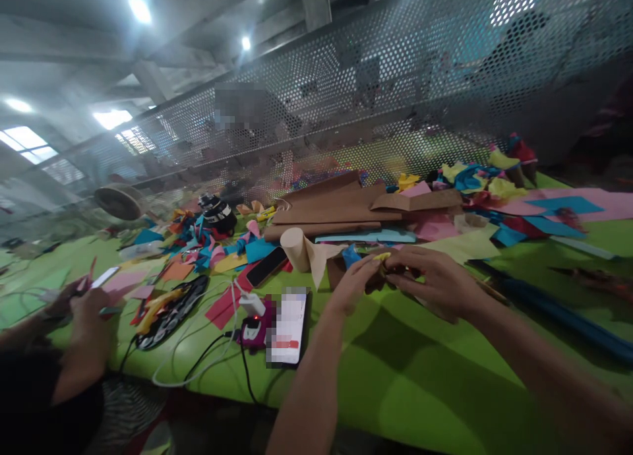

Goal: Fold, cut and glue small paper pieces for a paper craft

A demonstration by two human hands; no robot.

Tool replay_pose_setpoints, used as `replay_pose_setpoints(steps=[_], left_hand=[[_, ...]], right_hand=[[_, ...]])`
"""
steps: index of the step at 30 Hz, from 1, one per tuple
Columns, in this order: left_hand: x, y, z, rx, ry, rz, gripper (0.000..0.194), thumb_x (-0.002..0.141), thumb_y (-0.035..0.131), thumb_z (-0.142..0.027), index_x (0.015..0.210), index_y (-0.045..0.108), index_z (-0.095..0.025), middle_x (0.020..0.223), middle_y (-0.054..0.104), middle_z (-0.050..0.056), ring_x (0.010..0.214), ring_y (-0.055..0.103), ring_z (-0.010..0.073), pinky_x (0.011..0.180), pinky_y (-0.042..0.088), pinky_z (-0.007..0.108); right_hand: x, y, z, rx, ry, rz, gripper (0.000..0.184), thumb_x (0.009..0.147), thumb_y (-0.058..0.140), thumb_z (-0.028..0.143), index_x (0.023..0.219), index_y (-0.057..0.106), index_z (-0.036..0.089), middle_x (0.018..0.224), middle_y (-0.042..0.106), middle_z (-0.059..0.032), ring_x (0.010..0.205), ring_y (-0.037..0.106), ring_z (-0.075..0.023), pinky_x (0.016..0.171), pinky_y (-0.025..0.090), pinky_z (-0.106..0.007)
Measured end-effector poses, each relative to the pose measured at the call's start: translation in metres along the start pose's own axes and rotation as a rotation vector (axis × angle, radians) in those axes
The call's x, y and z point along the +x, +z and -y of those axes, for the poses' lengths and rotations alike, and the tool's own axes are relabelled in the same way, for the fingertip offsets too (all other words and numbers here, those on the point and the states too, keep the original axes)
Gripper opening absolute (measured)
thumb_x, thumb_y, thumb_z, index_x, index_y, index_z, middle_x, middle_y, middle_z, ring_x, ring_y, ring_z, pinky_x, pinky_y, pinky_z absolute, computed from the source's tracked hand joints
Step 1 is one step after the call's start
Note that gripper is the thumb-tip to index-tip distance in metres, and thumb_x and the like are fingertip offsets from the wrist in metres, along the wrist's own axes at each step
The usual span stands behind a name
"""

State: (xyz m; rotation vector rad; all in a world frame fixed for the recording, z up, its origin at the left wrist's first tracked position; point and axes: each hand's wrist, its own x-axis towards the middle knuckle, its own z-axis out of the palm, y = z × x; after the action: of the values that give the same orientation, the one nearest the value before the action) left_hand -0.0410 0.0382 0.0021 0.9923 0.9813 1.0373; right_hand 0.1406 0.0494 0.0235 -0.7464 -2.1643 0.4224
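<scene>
My left hand (352,282) and my right hand (435,283) meet over the green table (425,376), fingers pinched together on a small brown piece (376,278) with a bit of yellow (382,256) at its top. What exactly the piece is stays blurred. Just behind my hands lie a rolled brown paper cone (297,247) and a blue scrap (351,254).
A phone (287,326) and a pink charger with white cables (253,326) lie left of my arm. Another person's hands (82,303) work at the far left. Brown sheets (341,208) and coloured paper scraps fill the back; a perforated metal screen (395,92) stands behind. A dark blue rod (554,310) lies to the right.
</scene>
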Motion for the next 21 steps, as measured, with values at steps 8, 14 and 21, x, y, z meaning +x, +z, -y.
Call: replay_pose_setpoints(steps=[8, 14, 21], left_hand=[[-0.0006, 0.0001, -0.0005, 0.070, 0.019, 0.065, 0.047, 0.071, 0.074, -0.057, 0.094, 0.068, -0.016, 0.068, 0.050, -0.003, 0.061, 0.043, 0.0093, 0.058, 0.029, 0.024], [-0.0030, 0.0022, -0.0032, 0.110, 0.036, 0.096, 0.049, 0.070, 0.071, -0.061, 0.088, 0.063, -0.016, 0.068, 0.047, -0.003, 0.059, 0.040, 0.0089, 0.056, 0.024, 0.025], [-0.0018, 0.0013, -0.0017, 0.100, 0.017, 0.085, 0.046, 0.071, 0.073, -0.059, 0.086, 0.065, -0.016, 0.065, 0.046, -0.004, 0.059, 0.040, 0.0095, 0.056, 0.024, 0.025]], right_hand=[[-0.0005, 0.0053, -0.0015, 0.026, 0.053, -0.065, 0.012, 0.088, 0.063, 0.027, 0.080, 0.069, 0.021, 0.075, 0.069, -0.0034, 0.069, 0.062, -0.0169, 0.064, 0.047, -0.027], [-0.0002, 0.0044, 0.0008, 0.027, 0.055, -0.067, 0.012, 0.087, 0.062, 0.023, 0.076, 0.068, 0.021, 0.069, 0.066, -0.0019, 0.064, 0.059, -0.0158, 0.059, 0.045, -0.026], [-0.0003, 0.0046, -0.0013, -0.015, 0.013, -0.046, 0.016, 0.089, 0.061, 0.022, 0.074, 0.069, 0.022, 0.069, 0.067, -0.0022, 0.065, 0.060, -0.0160, 0.059, 0.045, -0.025]])
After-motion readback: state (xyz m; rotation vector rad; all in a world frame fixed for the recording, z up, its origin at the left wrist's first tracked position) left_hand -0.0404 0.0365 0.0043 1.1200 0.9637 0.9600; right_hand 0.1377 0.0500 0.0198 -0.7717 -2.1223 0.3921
